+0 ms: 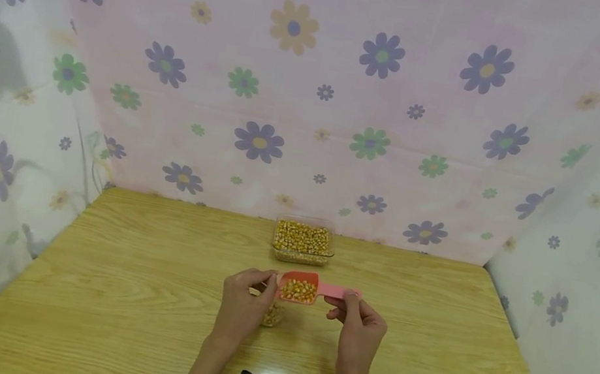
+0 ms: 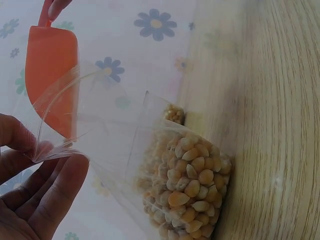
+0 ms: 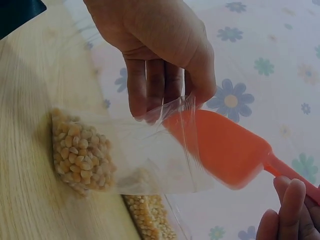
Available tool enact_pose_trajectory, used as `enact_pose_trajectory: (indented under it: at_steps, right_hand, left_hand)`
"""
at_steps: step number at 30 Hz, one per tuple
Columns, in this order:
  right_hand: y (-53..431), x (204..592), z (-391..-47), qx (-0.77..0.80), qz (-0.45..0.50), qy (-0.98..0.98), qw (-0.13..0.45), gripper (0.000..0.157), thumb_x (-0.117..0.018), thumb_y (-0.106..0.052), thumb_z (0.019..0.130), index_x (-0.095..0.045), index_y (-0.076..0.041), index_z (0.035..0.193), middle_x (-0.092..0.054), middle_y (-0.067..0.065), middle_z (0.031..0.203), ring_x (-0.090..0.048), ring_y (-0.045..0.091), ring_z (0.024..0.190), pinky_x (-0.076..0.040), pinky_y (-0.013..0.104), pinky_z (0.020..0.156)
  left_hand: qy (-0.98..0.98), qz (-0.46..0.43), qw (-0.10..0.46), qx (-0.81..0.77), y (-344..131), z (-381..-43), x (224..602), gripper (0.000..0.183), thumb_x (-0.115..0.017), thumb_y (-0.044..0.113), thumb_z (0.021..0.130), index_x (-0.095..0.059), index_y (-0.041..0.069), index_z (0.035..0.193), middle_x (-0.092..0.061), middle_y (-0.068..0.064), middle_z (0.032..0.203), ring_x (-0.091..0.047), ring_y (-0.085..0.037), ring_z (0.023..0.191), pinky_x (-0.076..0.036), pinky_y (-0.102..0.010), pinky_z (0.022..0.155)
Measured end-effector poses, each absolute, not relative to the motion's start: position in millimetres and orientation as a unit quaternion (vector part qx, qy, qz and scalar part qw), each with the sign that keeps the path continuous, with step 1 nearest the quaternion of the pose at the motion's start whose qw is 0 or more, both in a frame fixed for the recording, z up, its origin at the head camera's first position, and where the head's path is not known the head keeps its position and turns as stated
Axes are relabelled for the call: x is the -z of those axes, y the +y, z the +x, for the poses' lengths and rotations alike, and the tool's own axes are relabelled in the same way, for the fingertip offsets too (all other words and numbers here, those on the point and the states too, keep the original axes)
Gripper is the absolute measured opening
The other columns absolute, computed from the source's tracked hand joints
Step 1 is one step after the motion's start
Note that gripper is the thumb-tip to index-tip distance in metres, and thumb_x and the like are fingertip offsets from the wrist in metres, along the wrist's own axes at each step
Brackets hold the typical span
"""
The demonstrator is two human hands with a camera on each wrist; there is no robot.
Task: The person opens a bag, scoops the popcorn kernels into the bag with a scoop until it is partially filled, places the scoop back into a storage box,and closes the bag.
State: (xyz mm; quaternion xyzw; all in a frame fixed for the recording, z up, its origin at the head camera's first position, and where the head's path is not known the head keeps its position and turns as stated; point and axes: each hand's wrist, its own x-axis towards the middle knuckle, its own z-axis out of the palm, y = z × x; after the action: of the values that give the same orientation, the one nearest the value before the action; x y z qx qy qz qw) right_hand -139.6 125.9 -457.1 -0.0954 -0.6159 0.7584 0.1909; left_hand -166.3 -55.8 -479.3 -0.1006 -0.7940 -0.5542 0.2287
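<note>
My right hand point(image 1: 362, 335) grips the pink handle of a red-pink scoop point(image 1: 309, 288), which carries yellow corn kernels point(image 1: 299, 291). The scoop's front edge reaches into the mouth of a clear plastic bag point(image 2: 107, 135). Between thumb and fingers my left hand point(image 1: 244, 307) pinches the bag's rim. Corn kernels point(image 3: 82, 157) fill the lower part of the bag, whose bottom stands on the table. In the head view the left hand hides most of the bag.
A clear rectangular container point(image 1: 301, 258) full of corn kernels stands at the table's back, near the flowered cloth point(image 1: 317, 117). The wooden table point(image 1: 128, 290) spreads out on both sides of the hands. Cloth walls rise at left and right.
</note>
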Motion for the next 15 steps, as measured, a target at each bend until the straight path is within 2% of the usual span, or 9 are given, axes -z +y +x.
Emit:
enact_pose_trajectory:
  at_steps: [11, 15]
  right_hand:
    - [124.2, 458.8, -138.9, -0.734, -0.077, -0.641, 0.211, 0.033, -0.058, -0.01, 0.103, -0.075, 0.013, 0.087, -0.076, 0.009, 0.072, -0.064, 0.014, 0.052, -0.06, 0.027, 0.067]
    - [125.2, 458.7, -138.2, -0.725, -0.076, -0.649, 0.218, 0.033, -0.058, -0.011, 0.103, -0.076, 0.012, 0.087, -0.076, 0.008, 0.072, -0.064, 0.015, 0.052, -0.06, 0.026, 0.066]
  left_hand:
    - [-0.79, -0.1, 0.234, 0.557, -56.4, -165.0, 477.1, 0.013, -0.068, -0.001, 0.092, -0.081, -0.002, 0.098, -0.073, -0.005, 0.077, -0.068, -0.015, 0.067, -0.058, -0.027, 0.058]
    - [-0.79, -0.103, 0.23, 0.559, -55.7, -166.3, 479.5, 0.014, -0.068, -0.001, 0.093, -0.081, -0.002, 0.098, -0.073, -0.005, 0.078, -0.069, -0.015, 0.067, -0.057, -0.025, 0.056]
